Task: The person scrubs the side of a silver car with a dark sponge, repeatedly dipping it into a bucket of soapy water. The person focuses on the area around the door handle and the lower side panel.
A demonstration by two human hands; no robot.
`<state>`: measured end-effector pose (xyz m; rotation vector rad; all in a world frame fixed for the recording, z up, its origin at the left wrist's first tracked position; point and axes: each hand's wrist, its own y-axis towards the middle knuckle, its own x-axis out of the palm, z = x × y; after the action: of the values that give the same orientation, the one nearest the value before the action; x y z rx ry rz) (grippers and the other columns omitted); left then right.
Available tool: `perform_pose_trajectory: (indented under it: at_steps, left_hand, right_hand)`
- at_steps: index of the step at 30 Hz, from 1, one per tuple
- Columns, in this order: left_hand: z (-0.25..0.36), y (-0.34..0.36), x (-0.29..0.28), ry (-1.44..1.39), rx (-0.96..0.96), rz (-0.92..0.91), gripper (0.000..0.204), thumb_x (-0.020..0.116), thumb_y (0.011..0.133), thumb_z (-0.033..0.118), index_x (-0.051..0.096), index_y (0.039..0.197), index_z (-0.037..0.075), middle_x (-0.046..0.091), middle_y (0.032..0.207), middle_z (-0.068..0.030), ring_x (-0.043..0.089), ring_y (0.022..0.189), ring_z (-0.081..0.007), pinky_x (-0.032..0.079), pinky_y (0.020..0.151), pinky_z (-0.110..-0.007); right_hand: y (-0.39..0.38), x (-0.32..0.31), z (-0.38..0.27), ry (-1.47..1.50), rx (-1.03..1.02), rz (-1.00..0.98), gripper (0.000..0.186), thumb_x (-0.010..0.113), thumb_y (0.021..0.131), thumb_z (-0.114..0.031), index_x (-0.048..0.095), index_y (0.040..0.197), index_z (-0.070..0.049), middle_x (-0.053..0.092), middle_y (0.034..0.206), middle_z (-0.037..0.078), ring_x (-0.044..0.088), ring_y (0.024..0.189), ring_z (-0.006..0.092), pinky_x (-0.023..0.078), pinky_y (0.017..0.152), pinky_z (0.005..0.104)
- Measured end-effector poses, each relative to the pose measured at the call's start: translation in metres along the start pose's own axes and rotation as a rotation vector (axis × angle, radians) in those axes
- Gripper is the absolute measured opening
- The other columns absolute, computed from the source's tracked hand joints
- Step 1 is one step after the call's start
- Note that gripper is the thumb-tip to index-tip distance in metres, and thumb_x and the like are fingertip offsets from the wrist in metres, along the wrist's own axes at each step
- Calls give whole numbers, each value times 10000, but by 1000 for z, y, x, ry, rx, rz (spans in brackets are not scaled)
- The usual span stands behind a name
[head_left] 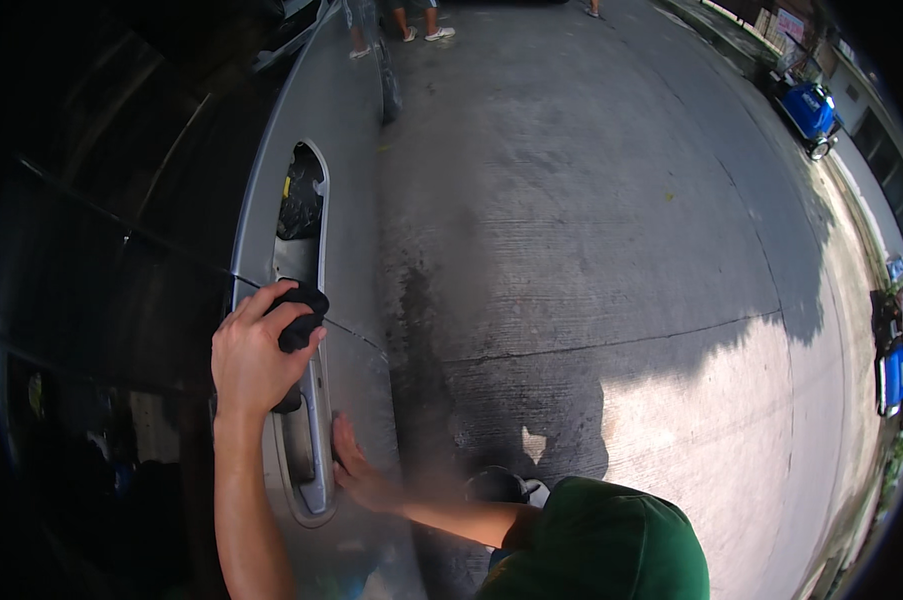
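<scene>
A grey vehicle body panel (356,200) runs up the left side, beside dark glossy glass. My left hand (261,350) curls its fingers and thumb round a soft black pad (301,315), sponge or bunched cloth. It presses this pad to the panel between two oblong recesses. The upper recess (301,215) holds black plastic film and a bit of yellow. Below my left hand lies the lower recess with a door handle (316,455). Beside that handle my right hand (356,470) lies against the panel, fingers stretched out and holding nothing visible.
Green fabric (621,540) fills the lower right of centre, by my right forearm. Concrete ground (571,250) stretches rightward, partly sunlit. A person's feet (436,33) show at the top. A blue wheeled machine (809,108) stands at the far right. Something dark and round (496,485) sits near my right forearm.
</scene>
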<state>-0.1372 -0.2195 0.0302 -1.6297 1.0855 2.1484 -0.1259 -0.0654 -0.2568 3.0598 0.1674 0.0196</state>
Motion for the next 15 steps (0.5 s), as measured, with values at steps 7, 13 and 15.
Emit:
perform_pose_trajectory:
  at_steps: [7,13,15]
  left_hand:
    - [-6,-1,8,-9,4,-7,247,868,737,210,782,938,95,714,1222,-13,713,1003,-273,581,857,-386]
    - [-11,-4,16,108,14,0,255,852,764,299,792,964,152,722,1215,59,733,900,-209,596,797,-356]
    - [-16,-11,14,168,29,40,257,848,769,320,794,970,167,723,1209,78,733,874,-197,600,773,-356]
  right_hand:
    - [23,-33,20,-68,-25,-21,746,331,1105,-411,-75,1646,-96,-133,1718,158,-107,1582,359,20,1239,587]
    - [117,-69,10,71,-90,113,689,290,1123,-375,-26,1644,-53,-71,1716,201,-72,1585,361,6,1254,546]
    - [14,-9,-11,-50,-137,99,694,278,1121,-391,-21,1643,-46,-76,1710,220,-76,1582,380,1,1252,553]
